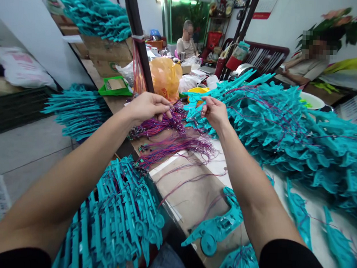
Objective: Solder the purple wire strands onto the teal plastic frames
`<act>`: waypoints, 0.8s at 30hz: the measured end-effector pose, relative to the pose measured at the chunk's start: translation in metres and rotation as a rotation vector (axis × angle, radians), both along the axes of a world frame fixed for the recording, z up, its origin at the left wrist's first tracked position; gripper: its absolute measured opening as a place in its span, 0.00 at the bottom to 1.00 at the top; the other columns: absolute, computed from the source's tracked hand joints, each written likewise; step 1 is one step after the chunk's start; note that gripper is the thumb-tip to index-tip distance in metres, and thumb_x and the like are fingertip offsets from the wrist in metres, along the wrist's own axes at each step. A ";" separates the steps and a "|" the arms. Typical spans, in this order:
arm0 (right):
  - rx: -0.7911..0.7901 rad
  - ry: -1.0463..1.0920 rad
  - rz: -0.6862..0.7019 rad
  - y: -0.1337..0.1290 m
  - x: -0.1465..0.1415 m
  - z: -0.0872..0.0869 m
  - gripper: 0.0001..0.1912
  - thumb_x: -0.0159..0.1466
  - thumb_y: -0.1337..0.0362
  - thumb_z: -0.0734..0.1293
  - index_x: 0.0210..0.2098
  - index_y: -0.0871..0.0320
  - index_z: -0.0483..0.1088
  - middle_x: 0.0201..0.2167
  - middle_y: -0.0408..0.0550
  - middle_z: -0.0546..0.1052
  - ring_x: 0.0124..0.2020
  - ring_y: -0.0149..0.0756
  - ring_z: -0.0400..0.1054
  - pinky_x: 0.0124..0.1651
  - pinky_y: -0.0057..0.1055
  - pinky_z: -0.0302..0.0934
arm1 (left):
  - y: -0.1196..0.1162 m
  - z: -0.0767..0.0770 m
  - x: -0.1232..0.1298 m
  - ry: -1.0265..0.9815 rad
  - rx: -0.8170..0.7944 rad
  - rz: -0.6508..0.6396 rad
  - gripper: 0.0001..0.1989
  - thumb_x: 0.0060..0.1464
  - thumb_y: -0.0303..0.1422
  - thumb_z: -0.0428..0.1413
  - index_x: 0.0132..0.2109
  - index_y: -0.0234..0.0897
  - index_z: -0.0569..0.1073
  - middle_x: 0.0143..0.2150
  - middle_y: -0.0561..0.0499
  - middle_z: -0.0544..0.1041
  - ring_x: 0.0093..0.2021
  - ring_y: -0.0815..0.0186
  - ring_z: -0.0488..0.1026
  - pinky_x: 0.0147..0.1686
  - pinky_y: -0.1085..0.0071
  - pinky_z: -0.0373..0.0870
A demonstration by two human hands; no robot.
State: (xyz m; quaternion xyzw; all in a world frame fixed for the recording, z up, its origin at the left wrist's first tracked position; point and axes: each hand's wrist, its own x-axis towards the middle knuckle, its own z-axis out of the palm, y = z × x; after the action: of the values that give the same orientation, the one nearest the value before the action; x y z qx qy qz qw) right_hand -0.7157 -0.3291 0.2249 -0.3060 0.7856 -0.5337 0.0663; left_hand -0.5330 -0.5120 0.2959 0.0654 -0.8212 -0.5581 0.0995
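Purple wires (159, 127) near the curled left hand (147, 106) and right hand (216, 112) favour slow, single pulls; what either grips I cannot tell.

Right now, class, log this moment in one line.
left hand: over red-purple wire bundles, grip unclear | right hand: curled beside teal plastic parts, grip unclear | wheeled teal part: on brown sheet

Over there wire bundles (175, 149) lie mid-bench (318, 229), behind a flat sheet (188, 187) with a single part (219, 225) at its near right. A big heap of parts (298, 142) fills the right side; a near stack (114, 217) sits along the left edge. Behind the wires stands a bag (165, 77) — left of it a tray (115, 89), then cartons (106, 55) with a pile (97, 19) on top.
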 end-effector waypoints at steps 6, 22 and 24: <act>-0.029 -0.061 0.067 -0.008 0.004 0.010 0.12 0.59 0.55 0.70 0.31 0.58 0.71 0.11 0.36 0.66 0.14 0.26 0.61 0.20 0.22 0.58 | 0.000 0.009 0.003 0.046 0.051 0.033 0.01 0.51 0.26 0.58 0.32 0.32 0.73 0.28 0.47 0.77 0.20 0.76 0.64 0.22 0.76 0.58; 0.181 0.124 0.005 -0.004 0.007 0.023 0.10 0.63 0.59 0.67 0.31 0.59 0.73 0.09 0.34 0.57 0.15 0.27 0.56 0.19 0.22 0.53 | 0.002 0.016 0.008 0.043 0.180 0.004 0.06 0.55 0.26 0.53 0.30 0.34 0.66 0.17 0.56 0.64 0.14 0.79 0.53 0.14 0.77 0.42; 0.130 0.139 0.030 -0.003 0.007 0.026 0.14 0.65 0.56 0.64 0.34 0.60 0.74 0.09 0.32 0.54 0.14 0.26 0.52 0.18 0.22 0.52 | 0.003 0.018 0.011 0.045 0.204 -0.009 0.06 0.55 0.26 0.54 0.30 0.35 0.66 0.17 0.56 0.63 0.13 0.79 0.52 0.14 0.76 0.41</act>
State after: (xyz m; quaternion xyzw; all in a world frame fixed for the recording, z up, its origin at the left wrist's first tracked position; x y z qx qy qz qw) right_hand -0.7089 -0.3322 0.2509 -0.3492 0.8165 -0.4580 0.0394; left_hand -0.5216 -0.5090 0.3137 0.0590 -0.7579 -0.6407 0.1080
